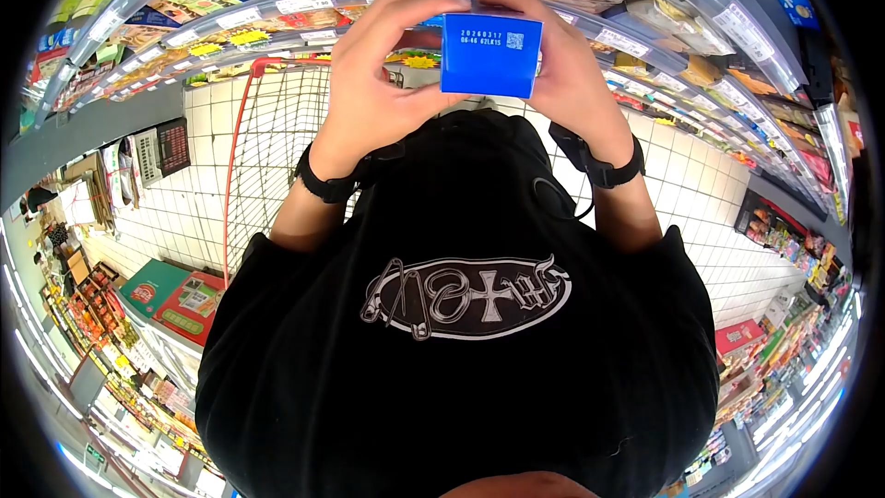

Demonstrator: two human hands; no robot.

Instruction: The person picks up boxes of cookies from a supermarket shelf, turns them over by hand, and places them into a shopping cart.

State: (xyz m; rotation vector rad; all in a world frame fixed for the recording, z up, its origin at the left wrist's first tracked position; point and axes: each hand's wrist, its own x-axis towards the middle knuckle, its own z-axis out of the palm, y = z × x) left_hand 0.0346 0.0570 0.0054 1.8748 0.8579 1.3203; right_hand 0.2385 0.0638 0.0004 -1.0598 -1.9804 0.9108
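Observation:
Between my two hands is a blue box (489,69), held up in front of the store shelf. Its end faces me, with a printed date line and a small square code near the top. My left hand (373,83) curves around the box's left side, fingertips at its upper edge and thumb near the lower left corner. On the other side my right hand (576,74) grips along the right face, its fingers bent over the top. The far side of the box is hidden. Black straps circle both wrists.
A shopping cart (267,157) with a red rim stands at my left. Shelves of packaged snacks with price tags run across the front, their shelf edge (304,5) just beyond my hands. Pale floor tiles (198,212) lie below. More stocked shelving lines both sides.

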